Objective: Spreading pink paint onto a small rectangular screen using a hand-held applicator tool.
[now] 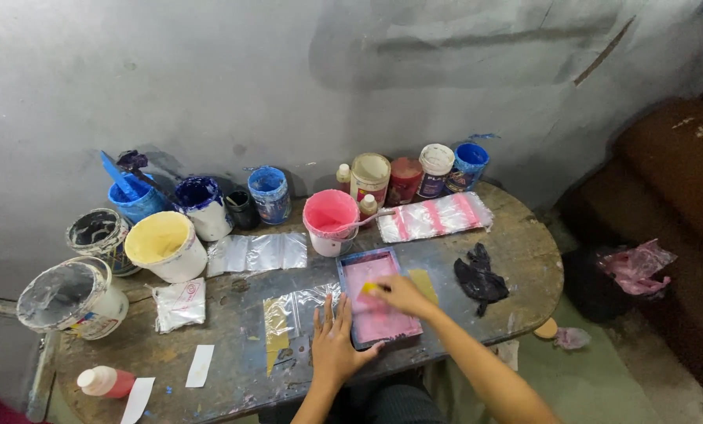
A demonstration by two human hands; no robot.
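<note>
Right hand (398,294) pinches a small yellow squeegee (369,289) on the pink-inked rectangular blue-framed screen (375,298) at lower centre, its long axis running away from the person. Left hand (334,341), fingers spread flat, presses the frame's left edge.

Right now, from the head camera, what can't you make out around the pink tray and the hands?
- Yellow piece in the right hand: mostly covered by the fingers, kind unclear.
- Tray surface under the right hand: hidden.
- Clear plastic sheet beneath the left hand: partly covered.
- Contents of the far jars: lids closed, too small.
- Black cloth: crumpled, cloth or glove unclear.
</note>
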